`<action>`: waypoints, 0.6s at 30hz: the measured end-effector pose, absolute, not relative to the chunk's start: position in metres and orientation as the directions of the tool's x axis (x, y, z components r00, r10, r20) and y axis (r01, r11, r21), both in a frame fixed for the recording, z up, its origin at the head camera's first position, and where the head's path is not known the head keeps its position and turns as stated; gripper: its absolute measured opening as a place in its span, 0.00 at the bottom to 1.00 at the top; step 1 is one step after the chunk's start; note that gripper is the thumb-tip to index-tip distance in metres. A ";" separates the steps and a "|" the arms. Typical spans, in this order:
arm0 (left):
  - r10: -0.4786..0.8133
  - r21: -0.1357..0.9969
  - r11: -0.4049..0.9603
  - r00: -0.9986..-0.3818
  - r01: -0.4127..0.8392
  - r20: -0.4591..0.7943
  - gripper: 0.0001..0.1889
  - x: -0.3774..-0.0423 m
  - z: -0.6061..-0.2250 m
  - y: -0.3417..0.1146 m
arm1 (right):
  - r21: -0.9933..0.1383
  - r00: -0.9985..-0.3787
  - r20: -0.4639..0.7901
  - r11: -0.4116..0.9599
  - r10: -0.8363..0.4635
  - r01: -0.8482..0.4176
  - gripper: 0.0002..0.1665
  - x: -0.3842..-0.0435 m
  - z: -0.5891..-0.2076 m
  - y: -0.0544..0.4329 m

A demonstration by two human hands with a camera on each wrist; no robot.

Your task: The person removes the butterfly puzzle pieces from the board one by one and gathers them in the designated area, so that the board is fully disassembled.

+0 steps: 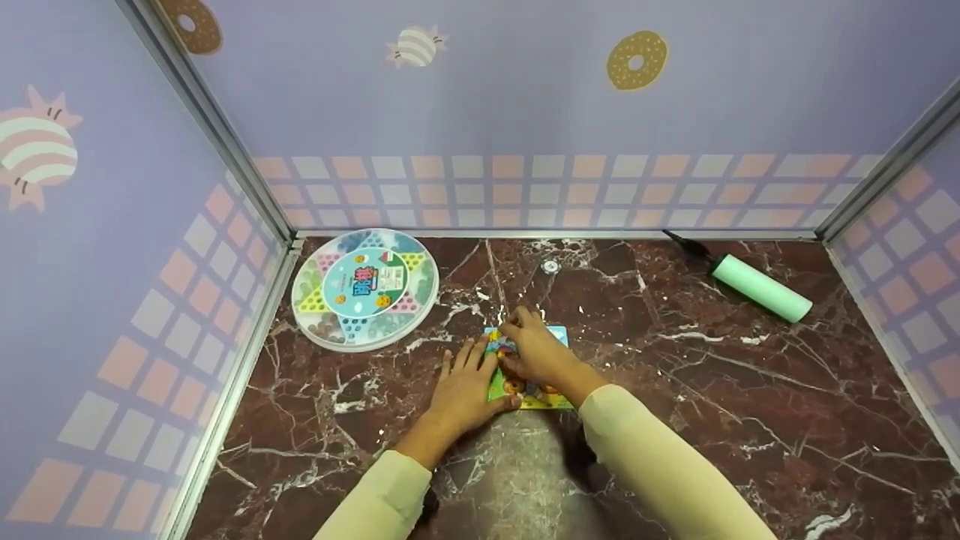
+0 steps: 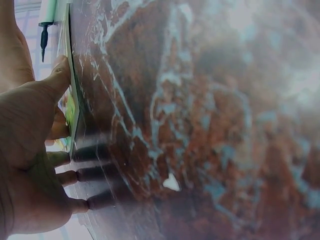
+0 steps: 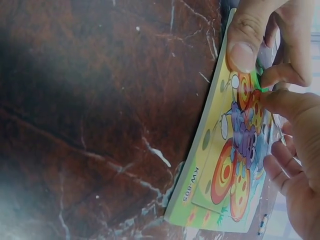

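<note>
A flat picture board [image 1: 499, 384], a puzzle by its look, lies on the marbled table under both hands. In the right wrist view its cartoon butterfly [image 3: 245, 140] and the print KW-805 show, with a shiny clear film near its far side. My left hand [image 1: 461, 396] rests along the left side with fingers spread, its thumb [image 3: 242, 56] pressing the near edge. Over the board's upper part is my right hand [image 1: 546, 352], fingers bent down to the surface. Its thumb [image 3: 275, 102] touches a green spot beside a left fingertip; I cannot tell whether it pinches anything.
A round Chinese checkers box [image 1: 427, 300] lies at the back left against the wall. Behind the board is a small round black-and-white disc [image 1: 551, 267]. A pale green hand pump [image 1: 761, 289] with a black nozzle lies at the back right. Walls enclose the table.
</note>
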State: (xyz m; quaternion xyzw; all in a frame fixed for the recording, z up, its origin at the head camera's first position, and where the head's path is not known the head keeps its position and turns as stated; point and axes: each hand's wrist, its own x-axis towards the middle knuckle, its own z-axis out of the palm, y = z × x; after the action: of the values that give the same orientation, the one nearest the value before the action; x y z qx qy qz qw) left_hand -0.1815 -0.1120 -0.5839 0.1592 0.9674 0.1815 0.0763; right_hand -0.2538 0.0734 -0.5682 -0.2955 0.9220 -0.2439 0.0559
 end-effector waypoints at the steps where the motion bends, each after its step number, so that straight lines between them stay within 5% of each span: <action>1: 0.337 0.375 0.883 -0.938 0.283 -0.086 0.47 -0.182 -0.584 -0.112 | -0.475 -0.819 0.045 0.709 -0.572 -0.521 0.24 -0.254 -0.568 0.074; 18: 0.324 0.367 0.890 -0.942 0.271 -0.090 0.47 -0.183 -0.582 -0.111 | -0.408 -0.805 0.125 0.709 -0.580 -0.575 0.24 -0.258 -0.565 0.103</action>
State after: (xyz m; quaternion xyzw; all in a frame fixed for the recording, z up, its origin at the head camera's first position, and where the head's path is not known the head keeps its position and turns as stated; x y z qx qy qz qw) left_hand -0.1830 -0.1113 -0.5825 0.1536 0.9692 0.1778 0.0744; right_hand -0.2580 0.1033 -0.5649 -0.3124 0.9244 -0.2187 0.0062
